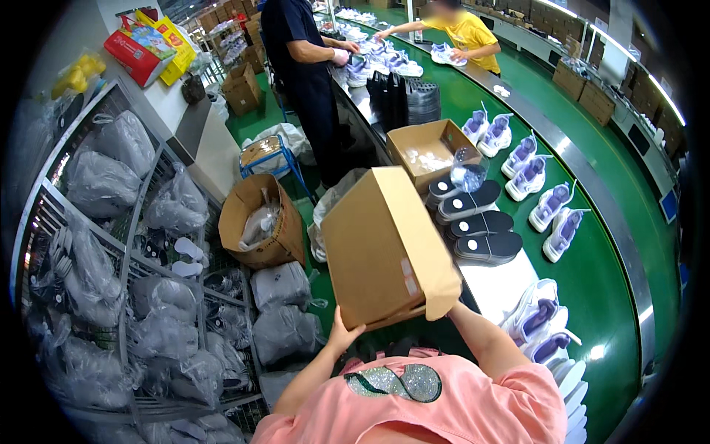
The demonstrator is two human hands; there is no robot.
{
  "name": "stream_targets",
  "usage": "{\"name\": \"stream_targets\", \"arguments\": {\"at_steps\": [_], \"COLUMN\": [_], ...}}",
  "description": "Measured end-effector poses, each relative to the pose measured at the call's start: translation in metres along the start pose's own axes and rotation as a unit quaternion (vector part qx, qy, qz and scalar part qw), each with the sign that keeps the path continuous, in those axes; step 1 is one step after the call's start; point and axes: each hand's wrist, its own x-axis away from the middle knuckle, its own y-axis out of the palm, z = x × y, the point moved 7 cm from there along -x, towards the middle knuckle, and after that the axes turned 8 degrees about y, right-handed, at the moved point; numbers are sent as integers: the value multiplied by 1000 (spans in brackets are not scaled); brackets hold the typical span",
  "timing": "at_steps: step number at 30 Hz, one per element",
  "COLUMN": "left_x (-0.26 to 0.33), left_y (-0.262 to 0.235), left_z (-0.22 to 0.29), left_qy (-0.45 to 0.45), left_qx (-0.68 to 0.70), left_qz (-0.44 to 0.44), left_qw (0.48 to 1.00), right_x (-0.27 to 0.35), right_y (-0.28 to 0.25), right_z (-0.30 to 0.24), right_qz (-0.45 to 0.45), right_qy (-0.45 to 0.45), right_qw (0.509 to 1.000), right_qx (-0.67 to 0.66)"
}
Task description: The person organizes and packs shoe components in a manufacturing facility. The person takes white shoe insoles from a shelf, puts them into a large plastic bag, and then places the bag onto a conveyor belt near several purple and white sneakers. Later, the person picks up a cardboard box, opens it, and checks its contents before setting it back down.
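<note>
I hold a large brown cardboard box (370, 259) tilted in front of me, between both hands. My left hand (343, 333) is closed on its near lower left corner. At the near right corner is my right hand (457, 308), gripping the edge by a bent flap; its fingers are mostly hidden behind the cardboard. The inside of the box does not show. Just right of it, bundled black insoles (484, 235) with round white stickers lie on the bench. Past them stands an open carton (425, 140) with small white pieces in it.
White and purple sneakers (531, 177) stand in pairs on the green conveyor belt (592, 274). On the left, a metal rack (126, 296) holds plastic-bagged shoe parts. An open carton (260, 222) and a blue-framed stool (270, 157) stand on the floor. Two co-workers handle shoes farther along.
</note>
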Motion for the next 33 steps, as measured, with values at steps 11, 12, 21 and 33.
{"name": "stream_targets", "arguments": {"at_steps": [11,12,21,33], "left_x": [-7,-6,40,54], "left_y": [8,-1,-37,-65], "left_z": [68,75,159,149], "left_qy": [143,142,129,74], "left_qx": [-211,-155,79,40], "left_qz": [104,117,217,249], "left_qw": [961,971,964,965], "right_x": [97,112,128,-48], "right_y": [-126,-135,-85,9], "right_z": [-149,-177,-243,-97], "right_qz": [235,199,-203,19], "right_qy": [-322,-367,-264,20], "right_qw": [875,854,763,999], "right_qx": [-273,-310,-553,-17]}}
